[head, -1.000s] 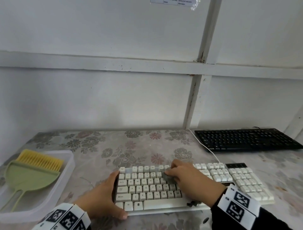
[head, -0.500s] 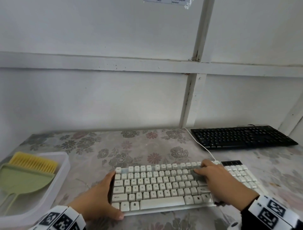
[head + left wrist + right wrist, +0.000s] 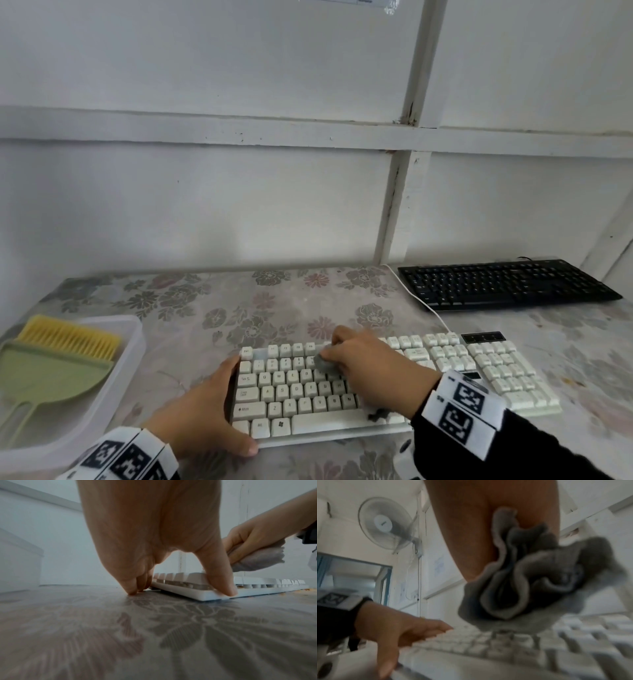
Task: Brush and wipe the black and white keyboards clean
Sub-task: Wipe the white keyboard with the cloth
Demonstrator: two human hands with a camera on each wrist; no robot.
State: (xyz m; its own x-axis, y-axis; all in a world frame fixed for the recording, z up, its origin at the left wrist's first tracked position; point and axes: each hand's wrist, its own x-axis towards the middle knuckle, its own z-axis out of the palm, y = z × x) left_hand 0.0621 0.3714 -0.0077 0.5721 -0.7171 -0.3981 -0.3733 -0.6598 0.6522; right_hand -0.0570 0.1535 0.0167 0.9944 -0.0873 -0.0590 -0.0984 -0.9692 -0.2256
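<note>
The white keyboard [image 3: 513,380] lies on the flowered table near me. My left hand [image 3: 229,404] grips its left front corner, thumb on the front edge [image 3: 228,591] and fingers down the left end. My right hand [image 3: 370,370] holds a bunched grey cloth [image 3: 323,363] and presses it on the upper key rows left of centre. The cloth [image 3: 530,581] hangs crumpled under the palm, just over the keys [image 3: 505,649]. The left wrist view shows the cloth [image 3: 254,559] held by curled fingers. The black keyboard [image 3: 507,282] sits untouched at the back right.
A clear plastic tray [image 3: 137,329] at the left holds a yellow brush [image 3: 68,337] and a green dustpan [image 3: 48,373]. A white cable [image 3: 424,308] runs from the white keyboard past the black one to the wall. The white wall closes the table's back.
My right hand and the cloth slid right along the keys, then came back left to the upper rows. The left hand kept its hold on the corner.
</note>
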